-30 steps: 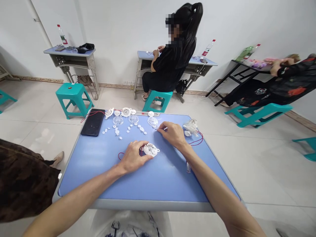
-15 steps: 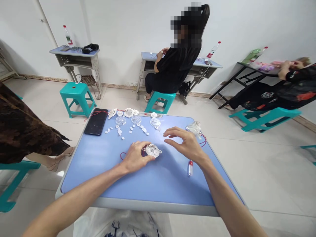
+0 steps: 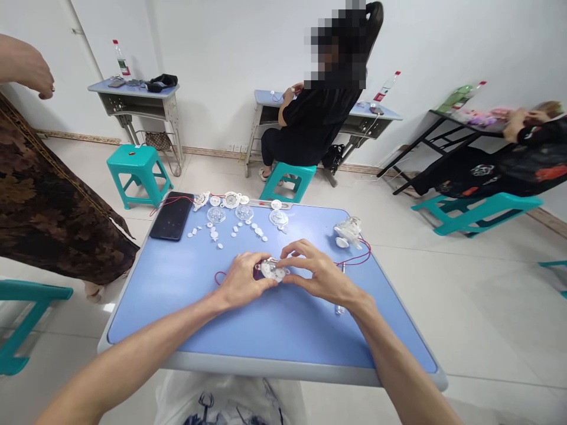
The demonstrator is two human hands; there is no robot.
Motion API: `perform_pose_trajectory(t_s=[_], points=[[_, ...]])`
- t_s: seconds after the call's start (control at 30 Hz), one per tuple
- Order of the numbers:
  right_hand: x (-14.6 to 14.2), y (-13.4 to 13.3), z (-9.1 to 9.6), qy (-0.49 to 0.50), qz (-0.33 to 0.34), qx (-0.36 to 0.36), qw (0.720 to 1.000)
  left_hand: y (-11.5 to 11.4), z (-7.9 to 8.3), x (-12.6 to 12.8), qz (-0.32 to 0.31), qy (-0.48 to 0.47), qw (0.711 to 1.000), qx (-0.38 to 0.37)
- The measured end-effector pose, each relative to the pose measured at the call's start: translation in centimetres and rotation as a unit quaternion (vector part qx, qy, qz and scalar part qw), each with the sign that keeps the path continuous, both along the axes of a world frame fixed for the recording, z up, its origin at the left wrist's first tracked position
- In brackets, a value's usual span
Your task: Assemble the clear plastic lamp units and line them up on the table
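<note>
A small white plastic case with gears inside (image 3: pixel 271 269) sits near the middle of the blue desk (image 3: pixel 274 330). My left hand (image 3: pixel 245 277) grips its left side, thumb at the near edge and fingers at the far edge. From the right, my right hand (image 3: pixel 316 268) bends its thumb and fingertips over the case and touches it; anything tiny between those fingertips is hidden. A loop of red cord (image 3: pixel 218 277) shows beside my left hand. Under my right wrist lies a thin screwdriver-like tool with a clear handle (image 3: pixel 339 309), partly covered.
Along the far edge lie a black phone (image 3: pixel 172 217), clear round housings (image 3: pixel 244 213), white discs and small gears (image 3: pixel 214 235). Clear plastic parts (image 3: pixel 349 231) with red cord rest at the right. Co-workers sit beyond; a person in a patterned skirt (image 3: pixel 57 206) stands left.
My right hand has moved left and down onto the case, its fingers closing in. My left hand keeps its grip. At the left, the standing person's hand has come into view.
</note>
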State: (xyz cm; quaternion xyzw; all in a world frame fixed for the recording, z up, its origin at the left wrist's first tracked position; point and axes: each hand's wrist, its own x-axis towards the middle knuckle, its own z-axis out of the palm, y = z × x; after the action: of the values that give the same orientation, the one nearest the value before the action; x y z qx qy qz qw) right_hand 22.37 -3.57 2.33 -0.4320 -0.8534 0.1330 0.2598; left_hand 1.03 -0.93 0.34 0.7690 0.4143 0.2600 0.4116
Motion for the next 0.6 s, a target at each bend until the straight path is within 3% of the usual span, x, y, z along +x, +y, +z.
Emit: perform_pose_trajectory(t_s=[0.6], points=[[-0.49,-0.31,0.35,-0.004,0.008,-0.008,1.0,-0.03,-0.05,0.05,-0.002,0.001,1.0,0.012]])
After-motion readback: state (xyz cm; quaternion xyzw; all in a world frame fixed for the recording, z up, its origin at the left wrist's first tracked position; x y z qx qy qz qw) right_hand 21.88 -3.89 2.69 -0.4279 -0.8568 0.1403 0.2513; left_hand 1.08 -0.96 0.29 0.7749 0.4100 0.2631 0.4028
